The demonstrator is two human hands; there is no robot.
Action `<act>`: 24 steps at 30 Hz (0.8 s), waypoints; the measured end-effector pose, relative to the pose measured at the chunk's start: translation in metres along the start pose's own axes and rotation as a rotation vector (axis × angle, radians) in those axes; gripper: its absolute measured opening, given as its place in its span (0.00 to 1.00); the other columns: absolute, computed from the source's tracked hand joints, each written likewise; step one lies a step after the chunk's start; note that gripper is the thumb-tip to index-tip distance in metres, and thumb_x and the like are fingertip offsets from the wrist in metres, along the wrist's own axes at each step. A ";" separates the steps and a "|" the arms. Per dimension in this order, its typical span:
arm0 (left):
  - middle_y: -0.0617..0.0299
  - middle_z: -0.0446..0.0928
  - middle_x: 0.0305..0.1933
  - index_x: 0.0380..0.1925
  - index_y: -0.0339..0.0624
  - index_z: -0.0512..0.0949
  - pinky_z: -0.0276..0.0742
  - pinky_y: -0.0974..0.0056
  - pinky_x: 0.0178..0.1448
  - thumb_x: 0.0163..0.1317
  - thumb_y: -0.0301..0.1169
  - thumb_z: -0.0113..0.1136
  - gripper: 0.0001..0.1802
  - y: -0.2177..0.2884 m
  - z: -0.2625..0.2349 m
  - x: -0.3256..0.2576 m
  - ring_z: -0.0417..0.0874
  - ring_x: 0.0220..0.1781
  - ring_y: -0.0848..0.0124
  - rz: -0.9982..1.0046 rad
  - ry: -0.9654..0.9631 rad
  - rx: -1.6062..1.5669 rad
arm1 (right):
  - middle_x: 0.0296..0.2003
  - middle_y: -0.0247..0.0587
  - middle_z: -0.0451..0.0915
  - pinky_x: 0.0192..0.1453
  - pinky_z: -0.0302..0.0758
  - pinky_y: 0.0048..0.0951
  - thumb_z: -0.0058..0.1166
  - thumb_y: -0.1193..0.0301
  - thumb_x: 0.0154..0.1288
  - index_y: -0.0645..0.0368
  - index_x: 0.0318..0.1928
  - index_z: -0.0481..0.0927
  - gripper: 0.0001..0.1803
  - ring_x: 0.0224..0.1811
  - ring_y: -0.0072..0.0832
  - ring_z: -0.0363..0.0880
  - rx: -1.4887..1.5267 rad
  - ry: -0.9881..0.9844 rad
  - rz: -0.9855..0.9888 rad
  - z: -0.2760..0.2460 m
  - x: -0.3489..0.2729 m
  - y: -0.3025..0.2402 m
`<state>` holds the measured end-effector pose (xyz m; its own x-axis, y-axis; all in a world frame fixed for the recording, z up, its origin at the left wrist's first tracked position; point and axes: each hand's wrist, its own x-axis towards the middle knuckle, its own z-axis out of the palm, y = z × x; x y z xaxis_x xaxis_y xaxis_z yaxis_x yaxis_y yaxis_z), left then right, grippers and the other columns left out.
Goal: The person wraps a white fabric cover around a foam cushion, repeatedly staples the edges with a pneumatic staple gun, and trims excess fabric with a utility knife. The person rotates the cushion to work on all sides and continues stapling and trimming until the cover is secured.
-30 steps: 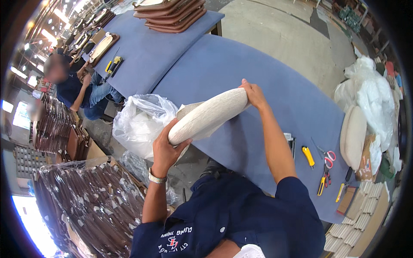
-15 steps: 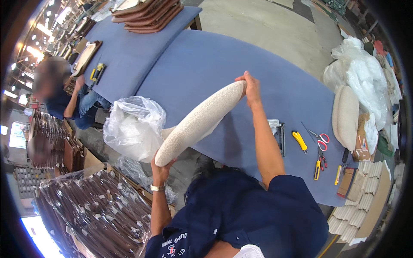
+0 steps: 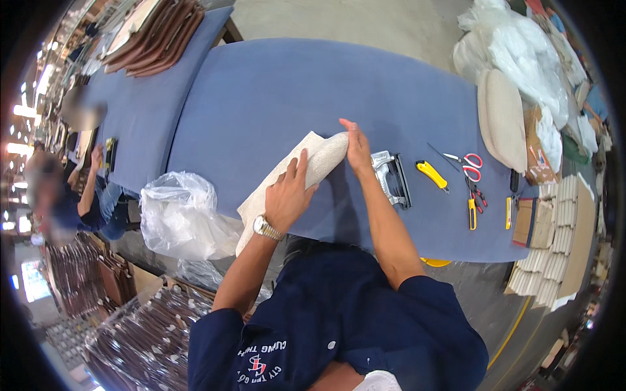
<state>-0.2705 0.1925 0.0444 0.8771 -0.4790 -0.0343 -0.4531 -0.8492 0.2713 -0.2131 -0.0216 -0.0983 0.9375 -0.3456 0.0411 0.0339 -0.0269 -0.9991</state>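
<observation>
A cream fabric-covered seat cushion [image 3: 325,161] is tilted over the near edge of the blue table, with a flap of its fabric lying toward me. My left hand [image 3: 290,199], a watch on its wrist, presses flat on that fabric with the fingers spread. At the cushion's far right end, my right hand [image 3: 355,153] grips the rounded edge; part of its fingers is hidden behind it. Just right of this hand lies a silver and black staple gun [image 3: 391,179]. A similar cream cushion [image 3: 501,120] rests at the table's right side.
On the blue table [image 3: 280,85] lie a yellow utility knife [image 3: 432,174], red-handled scissors [image 3: 471,166] and a yellow-handled screwdriver [image 3: 472,214]. A filled plastic bag [image 3: 186,215] sits at the left edge. Brown seat panels [image 3: 160,39] are stacked far left. A co-worker [image 3: 72,189] is at left.
The cushion has been turned and drawn down, showing its fabric face. My left hand has moved from its lower end onto that face. My right hand has come lower and left.
</observation>
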 end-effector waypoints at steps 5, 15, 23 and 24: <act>0.51 0.83 0.60 0.73 0.46 0.70 0.86 0.54 0.38 0.69 0.43 0.66 0.35 -0.004 0.001 0.027 0.89 0.33 0.54 0.100 -0.186 -0.127 | 0.66 0.50 0.77 0.69 0.71 0.34 0.29 0.53 0.88 0.66 0.62 0.81 0.32 0.62 0.32 0.77 0.091 0.210 -0.012 0.013 -0.012 -0.009; 0.44 0.86 0.47 0.52 0.33 0.83 0.83 0.53 0.55 0.67 0.55 0.67 0.32 -0.143 0.136 0.053 0.88 0.48 0.48 -0.283 -0.167 -0.249 | 0.68 0.52 0.76 0.74 0.67 0.36 0.37 0.56 0.83 0.70 0.59 0.80 0.29 0.68 0.37 0.74 0.424 0.166 0.241 0.003 -0.030 -0.017; 0.54 0.86 0.49 0.64 0.34 0.77 0.84 0.63 0.50 0.68 0.40 0.67 0.30 -0.138 0.090 0.075 0.88 0.49 0.68 -0.632 -0.493 -1.074 | 0.63 0.51 0.80 0.72 0.67 0.36 0.39 0.62 0.82 0.68 0.50 0.84 0.23 0.65 0.37 0.76 0.374 0.219 0.172 -0.001 -0.029 -0.012; 0.53 0.85 0.51 0.64 0.33 0.77 0.84 0.63 0.51 0.69 0.39 0.66 0.29 -0.126 0.079 0.073 0.88 0.50 0.67 -0.731 -0.453 -1.291 | 0.62 0.51 0.80 0.72 0.68 0.36 0.39 0.62 0.82 0.67 0.49 0.84 0.23 0.64 0.38 0.76 0.328 0.223 0.136 -0.002 -0.031 -0.011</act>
<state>-0.1625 0.2470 -0.0686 0.6108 -0.2877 -0.7377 0.6864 -0.2720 0.6744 -0.2432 -0.0119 -0.0882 0.8445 -0.5207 -0.1250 0.0574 0.3201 -0.9456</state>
